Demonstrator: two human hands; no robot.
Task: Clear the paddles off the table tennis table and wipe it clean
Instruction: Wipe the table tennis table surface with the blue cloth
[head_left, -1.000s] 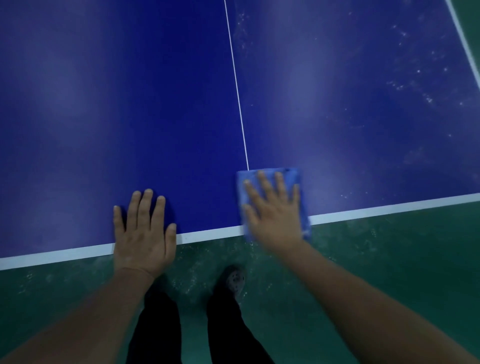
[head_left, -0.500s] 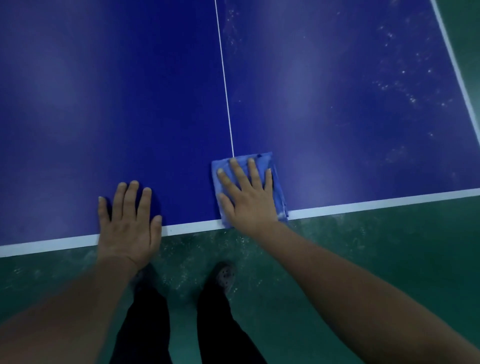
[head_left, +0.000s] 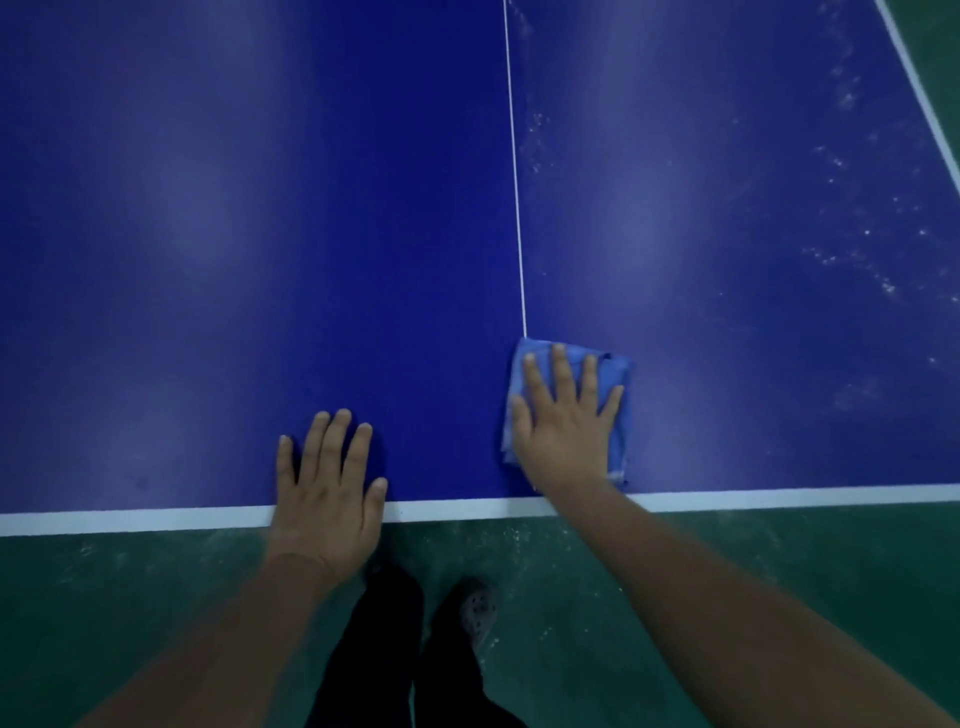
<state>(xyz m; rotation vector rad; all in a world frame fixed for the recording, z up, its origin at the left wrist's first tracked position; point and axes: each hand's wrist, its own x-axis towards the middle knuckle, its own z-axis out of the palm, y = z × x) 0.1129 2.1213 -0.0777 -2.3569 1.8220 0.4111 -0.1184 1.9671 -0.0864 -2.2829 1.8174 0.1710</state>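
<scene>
The blue table tennis table (head_left: 260, 234) fills the upper view, with a thin white centre line and a white band along its near edge. A folded blue cloth (head_left: 615, 415) lies just right of the centre line, close to the near edge. My right hand (head_left: 563, 431) presses flat on the cloth with fingers spread and straight. To the left, my left hand (head_left: 324, 491) rests flat on the bare table surface, its palm over the white edge band. No paddles are in view.
White dust specks (head_left: 857, 249) are scattered over the right half of the table. The table's right edge (head_left: 919, 98) runs at the upper right. Below lies a green floor (head_left: 779, 561) with white specks, my dark trousers and a shoe (head_left: 475, 610).
The cloth under my right hand slid left toward the centre line, then shifted slightly away from the near edge. My left hand stayed planted on the table edge.
</scene>
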